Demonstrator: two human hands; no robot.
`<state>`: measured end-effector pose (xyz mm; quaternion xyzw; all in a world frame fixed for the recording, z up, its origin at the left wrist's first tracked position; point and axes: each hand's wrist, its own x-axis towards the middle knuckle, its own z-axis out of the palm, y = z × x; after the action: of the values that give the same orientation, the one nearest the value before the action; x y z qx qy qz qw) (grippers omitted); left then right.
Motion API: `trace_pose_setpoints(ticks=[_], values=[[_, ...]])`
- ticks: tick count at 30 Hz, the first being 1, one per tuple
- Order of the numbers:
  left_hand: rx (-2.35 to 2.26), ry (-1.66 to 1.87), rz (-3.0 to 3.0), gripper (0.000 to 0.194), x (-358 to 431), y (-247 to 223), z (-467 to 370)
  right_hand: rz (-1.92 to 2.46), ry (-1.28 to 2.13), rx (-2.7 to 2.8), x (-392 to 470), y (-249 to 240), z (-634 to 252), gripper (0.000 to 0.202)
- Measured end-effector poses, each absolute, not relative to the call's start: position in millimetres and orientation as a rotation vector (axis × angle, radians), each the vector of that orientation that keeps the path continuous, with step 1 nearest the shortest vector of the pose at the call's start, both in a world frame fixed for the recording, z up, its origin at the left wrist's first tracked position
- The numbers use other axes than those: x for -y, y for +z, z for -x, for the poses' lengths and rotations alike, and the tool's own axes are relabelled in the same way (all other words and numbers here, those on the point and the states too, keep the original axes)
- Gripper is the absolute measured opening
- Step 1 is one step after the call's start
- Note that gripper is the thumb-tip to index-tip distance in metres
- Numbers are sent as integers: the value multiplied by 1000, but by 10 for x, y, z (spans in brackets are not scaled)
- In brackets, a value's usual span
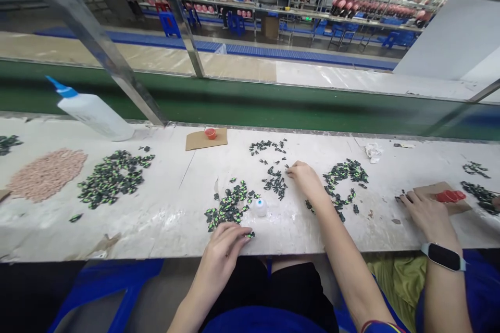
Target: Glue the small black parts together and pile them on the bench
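My left hand (226,242) is near the table's front edge, its fingers pinched on a small black-and-green piece (250,234). Just beyond it lies a pile of black-and-green pieces (228,205), with a small white bottle (260,207) to its right. My right hand (307,179) reaches forward with its fingertips together on a small dark piece (288,167). That hand is at the right side of a loose pile of small dark parts (275,183). More such parts (261,146) lie farther back.
A co-worker's hand (429,213) with a watch works at the right. Black-and-green pieces (347,171) form a ring nearby. At left are a large white bottle (97,117), pinkish pieces (47,174) and another dark pile (113,179). A red cup (210,133) sits on cardboard (193,141).
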<state>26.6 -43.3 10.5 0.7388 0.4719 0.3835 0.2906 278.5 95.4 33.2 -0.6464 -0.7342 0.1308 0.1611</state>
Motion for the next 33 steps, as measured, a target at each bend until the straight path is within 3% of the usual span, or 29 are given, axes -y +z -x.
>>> trace_pose_setpoints(ticks=[10,22,28,33], values=[[-1294,1203,-1818,13,495,293,-398,1882,371,2072,-449,624,-2803,15],[-1277,1235,-1773,13,700,408,-612,1417,970,1628,152,351,-2813,12],[-1310,1233,-1737,15,716,397,-675,1231,1236,1174,223,201,-2653,31],[-1339,1243,-1688,16,704,407,-713,1115,1283,976,319,243,-2513,31]])
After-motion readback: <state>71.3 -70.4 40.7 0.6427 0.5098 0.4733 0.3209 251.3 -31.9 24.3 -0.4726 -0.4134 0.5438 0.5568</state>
